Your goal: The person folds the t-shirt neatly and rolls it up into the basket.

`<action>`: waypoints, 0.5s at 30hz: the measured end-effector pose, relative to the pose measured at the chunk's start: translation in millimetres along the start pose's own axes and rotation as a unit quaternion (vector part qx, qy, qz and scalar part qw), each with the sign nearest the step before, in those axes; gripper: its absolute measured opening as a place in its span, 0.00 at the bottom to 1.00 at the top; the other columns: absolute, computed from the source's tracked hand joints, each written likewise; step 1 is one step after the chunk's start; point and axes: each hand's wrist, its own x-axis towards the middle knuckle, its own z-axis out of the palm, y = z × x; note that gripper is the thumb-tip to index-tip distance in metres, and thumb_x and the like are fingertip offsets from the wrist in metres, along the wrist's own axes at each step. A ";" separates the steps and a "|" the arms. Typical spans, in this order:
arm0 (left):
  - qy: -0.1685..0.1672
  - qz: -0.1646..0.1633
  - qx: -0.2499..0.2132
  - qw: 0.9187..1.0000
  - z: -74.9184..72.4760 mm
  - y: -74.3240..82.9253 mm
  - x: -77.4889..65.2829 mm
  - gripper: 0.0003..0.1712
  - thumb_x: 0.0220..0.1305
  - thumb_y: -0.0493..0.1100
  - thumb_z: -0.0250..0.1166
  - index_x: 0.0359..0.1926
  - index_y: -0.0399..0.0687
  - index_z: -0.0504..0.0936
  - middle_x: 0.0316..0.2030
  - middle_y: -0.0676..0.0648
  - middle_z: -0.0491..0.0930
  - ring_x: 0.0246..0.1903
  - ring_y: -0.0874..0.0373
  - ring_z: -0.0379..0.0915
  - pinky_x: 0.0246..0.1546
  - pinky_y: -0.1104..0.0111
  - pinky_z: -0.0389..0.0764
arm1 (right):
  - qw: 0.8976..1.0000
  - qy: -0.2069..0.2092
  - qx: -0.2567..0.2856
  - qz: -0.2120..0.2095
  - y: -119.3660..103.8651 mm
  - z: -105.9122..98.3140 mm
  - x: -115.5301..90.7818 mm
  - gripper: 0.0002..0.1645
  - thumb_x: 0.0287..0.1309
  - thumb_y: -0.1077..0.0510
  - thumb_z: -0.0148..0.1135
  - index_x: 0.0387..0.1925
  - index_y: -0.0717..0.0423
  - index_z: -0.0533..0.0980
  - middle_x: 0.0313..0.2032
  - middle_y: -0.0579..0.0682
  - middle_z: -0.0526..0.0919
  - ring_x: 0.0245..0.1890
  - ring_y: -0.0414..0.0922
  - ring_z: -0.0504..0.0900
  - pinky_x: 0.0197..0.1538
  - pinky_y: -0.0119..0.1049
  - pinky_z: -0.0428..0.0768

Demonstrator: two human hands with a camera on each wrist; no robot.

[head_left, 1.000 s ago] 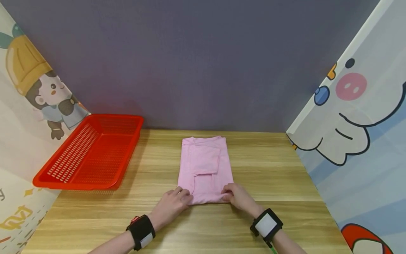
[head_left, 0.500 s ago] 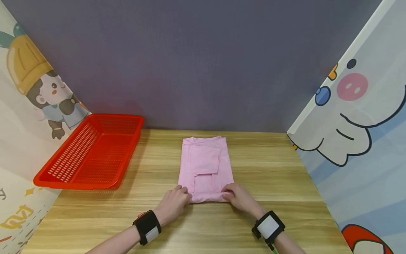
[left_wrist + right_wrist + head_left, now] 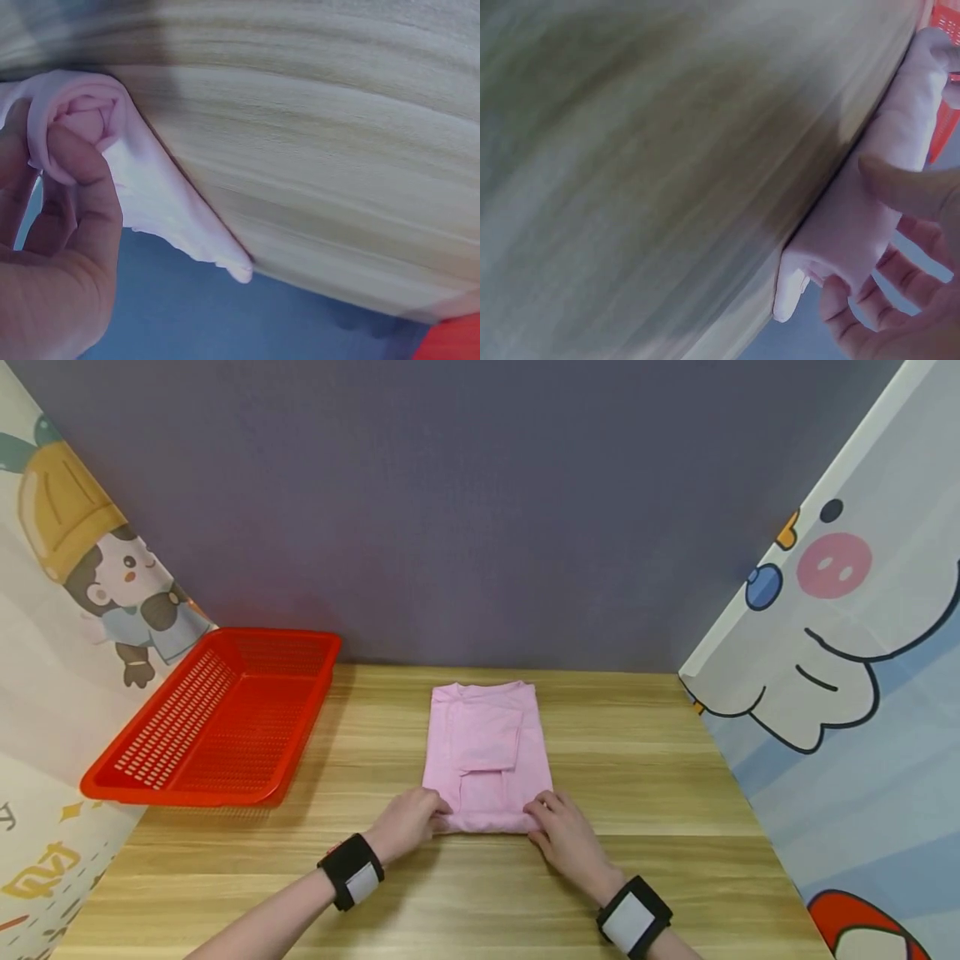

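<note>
A pink shirt (image 3: 487, 739) lies folded into a narrow strip on the wooden table, with a sleeve flap on top and its neckline at the far end. Its near edge is rolled up, and the spiral end of the roll (image 3: 84, 124) shows in the left wrist view. My left hand (image 3: 407, 822) grips that end, thumb at the spiral and fingers around the other side. At the roll's right end, my right hand (image 3: 572, 845) holds it with the thumb (image 3: 900, 184) on the near side and curled fingers beyond.
A red perforated plastic basket (image 3: 247, 718) stands at the left of the table (image 3: 637, 760). A dark grey panel (image 3: 480, 527) rises behind the table. Cartoon-printed sheets (image 3: 862, 693) border both sides.
The near rolled edge has moved slightly away from me. My left hand has shifted forward, and the right fingers have changed their hold from pinching the edge to spreading around the roll.
</note>
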 end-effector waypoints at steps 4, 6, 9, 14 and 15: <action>0.004 0.002 -0.030 1.000 -0.2 -5.3 1.2 0.07 0.46 0.42 0.68 0.31 0.52 0.85 0.29 0.54 0.83 0.29 0.63 0.76 0.31 0.71 0.75 | 1.000 0.016 0.009 -0.004 0.6 1.5 0.7 0.11 0.42 0.58 0.67 0.33 0.49 0.79 0.30 0.39 0.75 0.35 0.38 0.72 0.40 0.34 0.73; 0.003 0.004 -0.042 0.999 0.3 -8.2 2.2 0.07 0.47 0.42 0.67 0.31 0.52 0.85 0.29 0.54 0.83 0.29 0.64 0.76 0.32 0.71 0.75 | 1.000 0.019 0.013 -0.003 2.0 2.7 1.9 0.09 0.43 0.59 0.67 0.31 0.49 0.80 0.28 0.38 0.75 0.33 0.37 0.72 0.38 0.33 0.74; -0.007 -0.003 -0.055 0.998 -1.3 -10.0 4.3 0.07 0.48 0.42 0.66 0.31 0.52 0.85 0.30 0.55 0.84 0.29 0.65 0.76 0.31 0.72 0.75 | 0.999 0.008 0.034 0.009 4.4 3.0 6.3 0.06 0.43 0.60 0.67 0.28 0.48 0.81 0.25 0.37 0.74 0.30 0.36 0.72 0.35 0.31 0.74; -0.009 0.000 -0.029 1.000 -3.0 -7.6 2.4 0.09 0.50 0.43 0.65 0.35 0.51 0.84 0.32 0.53 0.83 0.32 0.62 0.77 0.35 0.69 0.76 | 0.996 -0.040 0.072 0.026 9.3 1.5 16.9 0.03 0.44 0.58 0.66 0.26 0.48 0.82 0.22 0.38 0.73 0.26 0.34 0.72 0.31 0.29 0.72; -0.005 0.008 -0.010 1.000 -2.5 -7.0 1.2 0.10 0.51 0.43 0.65 0.36 0.51 0.84 0.33 0.53 0.83 0.33 0.61 0.77 0.36 0.68 0.77 | 0.995 -0.051 0.083 0.027 10.4 0.6 19.2 0.03 0.44 0.59 0.65 0.26 0.49 0.82 0.22 0.38 0.73 0.25 0.34 0.71 0.30 0.29 0.72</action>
